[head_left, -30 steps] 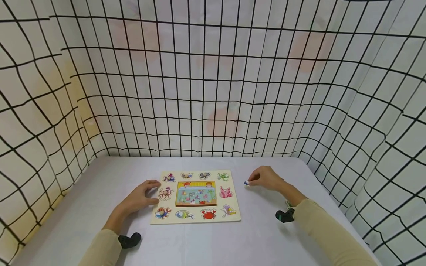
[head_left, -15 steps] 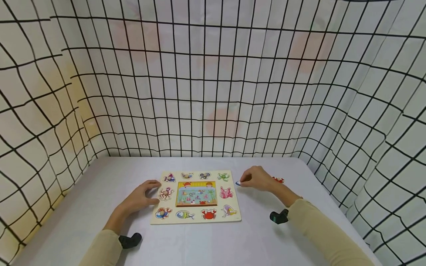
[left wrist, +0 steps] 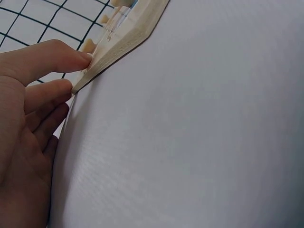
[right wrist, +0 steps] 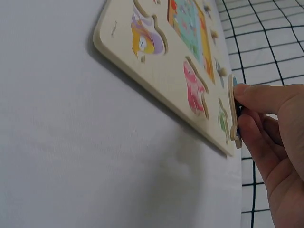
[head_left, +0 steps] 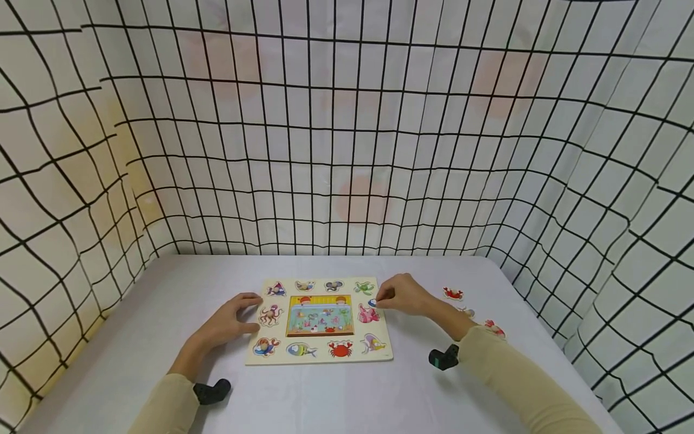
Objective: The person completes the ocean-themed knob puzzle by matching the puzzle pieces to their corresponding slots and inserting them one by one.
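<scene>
A cream wooden puzzle board [head_left: 320, 360] with sea-animal pictures around an aquarium scene lies flat. My left hand [head_left: 230, 322] rests at its left edge; in the left wrist view, the thumb or a finger [left wrist: 78, 61] touches the board's side. My right hand [head_left: 406, 295] pinches a small blue-and-white wooden puzzle piece [head_left: 372, 302] between thumb and fingertips. That piece [right wrist: 232, 111] is held on edge above the board's right side, by the pink fish [right wrist: 194, 89] and the green turtle [head_left: 364, 288]. Its picture is mostly hidden by my fingers.
Loose puzzle pieces lie right of the board: a red crab piece [head_left: 453, 293], a red-and-white piece [head_left: 494, 328], and another partly hidden behind the right forearm. Several knobbed pieces sit along the board's top. Black netting [head_left: 347, 181] encloses the white table [head_left: 336, 398].
My right hand has moved left with the puzzle piece, from beside the board to over its right edge. Loose pieces have come into view behind the forearm. The left hand has stayed still.
</scene>
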The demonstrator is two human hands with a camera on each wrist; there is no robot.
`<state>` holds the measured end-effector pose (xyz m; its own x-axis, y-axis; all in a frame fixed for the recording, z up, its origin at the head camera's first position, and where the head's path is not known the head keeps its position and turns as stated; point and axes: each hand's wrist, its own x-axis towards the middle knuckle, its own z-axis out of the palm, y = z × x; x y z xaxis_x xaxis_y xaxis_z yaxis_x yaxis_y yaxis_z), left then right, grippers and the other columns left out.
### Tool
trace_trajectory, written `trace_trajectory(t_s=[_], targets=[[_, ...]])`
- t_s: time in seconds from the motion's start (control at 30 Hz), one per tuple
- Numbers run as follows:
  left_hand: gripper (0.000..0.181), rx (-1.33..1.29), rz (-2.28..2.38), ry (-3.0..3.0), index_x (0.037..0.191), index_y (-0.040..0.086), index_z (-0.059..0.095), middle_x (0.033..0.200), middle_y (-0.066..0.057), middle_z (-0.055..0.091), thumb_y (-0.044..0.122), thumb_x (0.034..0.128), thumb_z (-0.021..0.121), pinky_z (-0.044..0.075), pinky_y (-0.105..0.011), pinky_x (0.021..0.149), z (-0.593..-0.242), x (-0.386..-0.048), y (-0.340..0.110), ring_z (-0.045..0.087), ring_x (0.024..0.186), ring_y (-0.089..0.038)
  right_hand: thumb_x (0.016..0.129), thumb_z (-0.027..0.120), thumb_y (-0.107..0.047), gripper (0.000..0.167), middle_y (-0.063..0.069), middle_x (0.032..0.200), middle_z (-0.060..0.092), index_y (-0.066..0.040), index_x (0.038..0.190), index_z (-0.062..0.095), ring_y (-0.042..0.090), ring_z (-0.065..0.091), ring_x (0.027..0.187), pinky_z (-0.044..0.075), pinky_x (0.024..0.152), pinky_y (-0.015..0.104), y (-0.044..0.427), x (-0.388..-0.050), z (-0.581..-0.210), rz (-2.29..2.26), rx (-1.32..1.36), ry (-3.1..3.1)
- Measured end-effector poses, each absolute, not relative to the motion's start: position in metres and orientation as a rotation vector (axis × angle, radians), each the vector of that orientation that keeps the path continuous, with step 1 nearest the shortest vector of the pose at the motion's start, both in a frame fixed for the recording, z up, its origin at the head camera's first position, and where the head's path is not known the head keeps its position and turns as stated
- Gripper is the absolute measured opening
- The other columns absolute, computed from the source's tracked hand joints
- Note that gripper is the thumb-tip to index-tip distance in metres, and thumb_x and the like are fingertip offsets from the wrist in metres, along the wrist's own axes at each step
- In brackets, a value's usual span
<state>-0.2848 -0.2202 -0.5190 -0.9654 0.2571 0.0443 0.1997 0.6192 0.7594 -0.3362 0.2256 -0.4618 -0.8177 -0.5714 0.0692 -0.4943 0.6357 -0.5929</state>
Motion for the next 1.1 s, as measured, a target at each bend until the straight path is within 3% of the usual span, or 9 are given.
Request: trace_trajectory(t_s=[0.63,0.83,1.1], targets=[[0.070,0.401,1.275,2.773,0.144,-0.003,0.056,0.154,-0.024,0.043,0.019,0.0832,0.083,0.020,-0.067,0.118,-0.520,-0.287,-0.220,0.028,0.147,-0.050,0.089,0.083,-0.011,0.008,-0.015,0.079,0.070,-0.016,0.083,0.078,0.004,0.064,0.069,0.056,0.060,0.022,0.156,-0.321,-0.462,-0.917,-1.148,2.634],[0.069,0.401,1.279,2.774,0.143,-0.003,0.056,0.154,-0.024,0.043,0.019,0.0831,0.083,0.020,-0.067,0.118,-0.520,-0.286,-0.220,0.028,0.147,-0.050,0.089,0.083,-0.012,0.004,-0.013,0.082,0.071,-0.012,0.087,0.080,0.003,0.065,0.072,0.057,0.065,0.022,0.143,-0.317,-0.459,-0.912,-1.134,2.616],[0.070,0.386,1.279,2.768,0.144,-0.003,0.057,0.154,-0.023,0.043,0.019,0.0831,0.083,0.020,-0.067,0.118,-0.520,-0.287,-0.219,0.028,0.148,-0.050,0.089,0.083,-0.013,0.007,-0.015,0.078,0.070,-0.016,0.084,0.079,0.004,0.066,0.070,0.058,0.064,0.022,0.133,-0.313,-0.464,-0.933,-1.109,2.576]])
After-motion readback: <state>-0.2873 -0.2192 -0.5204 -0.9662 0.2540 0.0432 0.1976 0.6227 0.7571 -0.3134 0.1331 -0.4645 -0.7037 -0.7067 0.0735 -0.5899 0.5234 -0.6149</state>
